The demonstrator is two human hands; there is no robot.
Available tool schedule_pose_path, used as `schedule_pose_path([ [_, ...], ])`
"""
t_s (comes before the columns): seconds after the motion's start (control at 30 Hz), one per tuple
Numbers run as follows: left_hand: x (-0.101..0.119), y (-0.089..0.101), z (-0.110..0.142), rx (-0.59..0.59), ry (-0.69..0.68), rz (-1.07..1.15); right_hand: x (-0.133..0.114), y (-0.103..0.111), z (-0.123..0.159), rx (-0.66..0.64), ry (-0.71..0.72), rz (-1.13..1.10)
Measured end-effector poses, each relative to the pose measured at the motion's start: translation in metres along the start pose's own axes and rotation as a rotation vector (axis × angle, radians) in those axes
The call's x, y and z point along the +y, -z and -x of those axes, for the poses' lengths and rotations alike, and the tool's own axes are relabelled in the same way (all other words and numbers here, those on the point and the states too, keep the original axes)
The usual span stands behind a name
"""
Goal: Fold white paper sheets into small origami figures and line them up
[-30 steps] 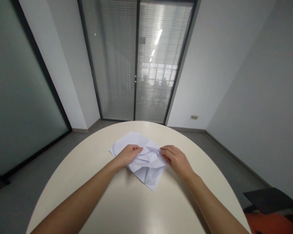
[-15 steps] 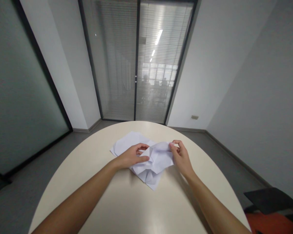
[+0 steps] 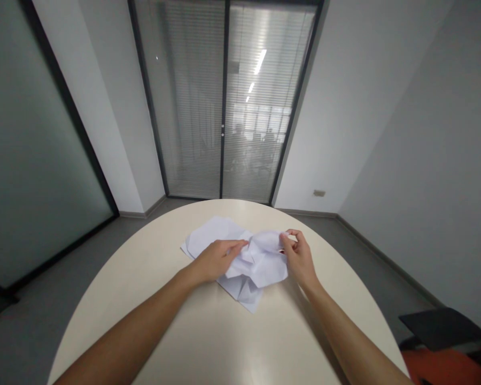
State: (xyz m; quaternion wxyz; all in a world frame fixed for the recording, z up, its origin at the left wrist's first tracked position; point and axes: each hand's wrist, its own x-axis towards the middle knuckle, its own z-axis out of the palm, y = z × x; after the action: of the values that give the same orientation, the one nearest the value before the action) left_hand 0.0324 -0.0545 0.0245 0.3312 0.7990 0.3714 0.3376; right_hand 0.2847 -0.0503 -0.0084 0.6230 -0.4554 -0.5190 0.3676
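Note:
A creased, partly crumpled sheet of white paper (image 3: 264,264) is held above the table between both hands. My left hand (image 3: 220,258) pinches its left side, thumb and fingers closed together on the folds. At the upper right edge my right hand (image 3: 299,258) grips the same sheet between thumb and fingers. Beneath and to the left lie more white paper sheets (image 3: 212,232), overlapping on the tabletop. One creased sheet (image 3: 244,294) sticks out toward me under the held one. How many sheets there are is hidden by the overlap.
The papers rest on a round cream table (image 3: 224,342). An orange chair (image 3: 444,366) with a black armrest (image 3: 443,327) stands at the lower right. Beyond the table are a glass door (image 3: 224,107) with blinds and a white wall (image 3: 344,133).
My left fingers have closed together and sit slightly higher on the sheet. The held paper has shifted a little to the right, with its right edge moving along with my right hand.

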Motion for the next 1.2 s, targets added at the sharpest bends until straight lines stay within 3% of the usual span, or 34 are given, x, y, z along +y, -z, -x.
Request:
schedule_pose_path([
  [0.17, -0.011, 0.007, -0.013, 0.267, 0.076, 0.179, 0.008, -0.001, 0.001, -0.059, 0.170, 0.047],
  [0.3, -0.018, 0.012, -0.016, 0.438, 0.138, 0.298, 0.016, -0.003, 0.004, -0.168, 0.180, 0.102],
  [0.43, -0.022, 0.011, -0.016, 0.490, 0.195, 0.431, 0.017, -0.004, 0.007, -0.210, 0.088, 0.119],
  [0.63, -0.024, 0.009, -0.017, 0.533, 0.274, 0.632, 0.005, -0.002, 0.006, -0.159, -0.037, 0.043],
  [0.77, -0.029, 0.009, -0.013, 0.438, 0.369, 0.613, -0.001, -0.002, 0.008, -0.106, -0.112, -0.194],
  [0.93, -0.028, 0.004, -0.006, 0.116, 0.571, 0.784, -0.011, -0.004, 0.015, -0.153, -0.170, -0.294],
  [1.03, -0.023, 0.005, -0.004, -0.026, 0.537, 0.927, -0.014, -0.002, 0.018, -0.177, -0.168, -0.306],
  [1.1, -0.022, 0.007, -0.005, -0.016, 0.477, 0.957, -0.015, -0.001, 0.020, -0.195, -0.172, -0.321],
  [1.2, -0.023, 0.009, -0.010, 0.098, 0.392, 0.954, -0.018, -0.002, 0.020, -0.181, -0.174, -0.338],
])
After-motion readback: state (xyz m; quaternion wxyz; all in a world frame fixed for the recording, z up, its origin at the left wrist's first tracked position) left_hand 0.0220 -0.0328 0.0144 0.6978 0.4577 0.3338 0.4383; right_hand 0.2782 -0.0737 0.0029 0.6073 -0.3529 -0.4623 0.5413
